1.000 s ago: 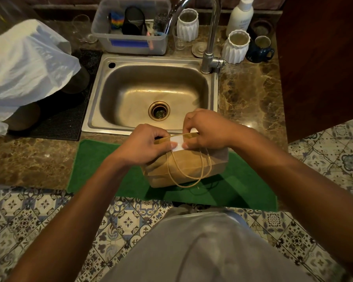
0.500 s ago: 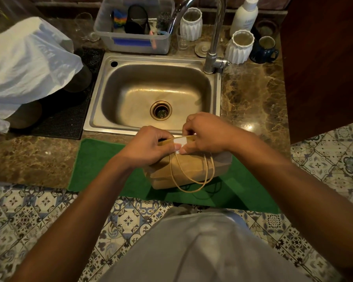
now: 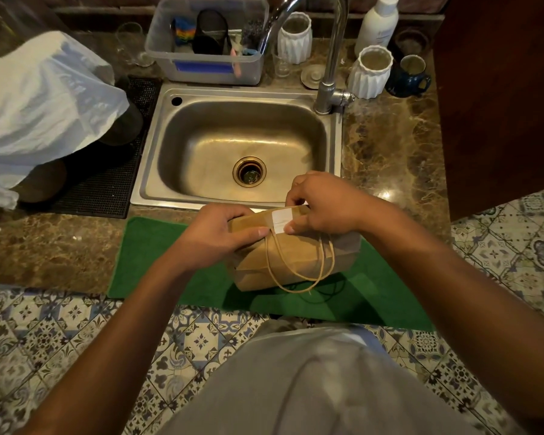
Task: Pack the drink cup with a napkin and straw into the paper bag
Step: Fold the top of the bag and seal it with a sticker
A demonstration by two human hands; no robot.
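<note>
A brown paper bag (image 3: 292, 262) with cord handles stands on the green mat (image 3: 157, 255) at the counter's front edge. Its top is folded over, and a white sticker (image 3: 281, 218) lies across the fold. My left hand (image 3: 220, 233) grips the folded top at its left end, thumb on the near face. My right hand (image 3: 324, 205) pinches the fold at the sticker's right side, thumb tip touching the sticker. The cup, napkin and straw are not visible.
A steel sink (image 3: 242, 146) with a tall faucet (image 3: 330, 73) lies just behind the bag. A white plastic bag (image 3: 41, 98) covers things on the left. A clear bin (image 3: 208, 42), white vases (image 3: 371, 70), a blue mug (image 3: 410, 76) and a bottle (image 3: 379, 23) line the back. A dark cabinet (image 3: 500, 98) stands to the right.
The fold at the bag's top now lies flatter and the white sticker shows more fully. Both hands stay on the bag top, with only small shifts.
</note>
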